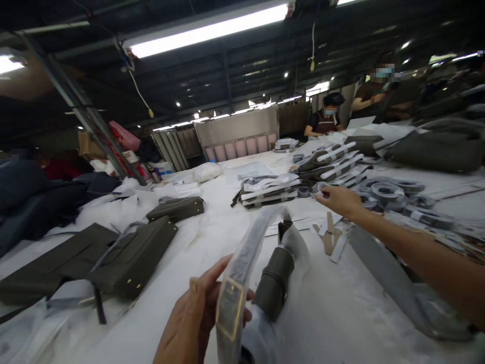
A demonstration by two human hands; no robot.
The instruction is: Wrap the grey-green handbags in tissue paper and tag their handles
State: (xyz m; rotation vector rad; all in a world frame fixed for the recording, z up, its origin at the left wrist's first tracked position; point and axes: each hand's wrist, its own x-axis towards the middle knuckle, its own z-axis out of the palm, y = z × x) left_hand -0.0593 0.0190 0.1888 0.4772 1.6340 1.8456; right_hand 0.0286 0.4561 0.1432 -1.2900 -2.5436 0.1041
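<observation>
Over the table (333, 313), left hand (191, 311) curls round wrapped strap (250, 247); right hand (339, 200) apparently pinches a coil (319, 187).

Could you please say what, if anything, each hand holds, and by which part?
The left hand holds a plastic-wrapped dark strap at its gold rectangular buckle. The right hand is at a grey wrapped coil; whether it grips is unclear.
</observation>
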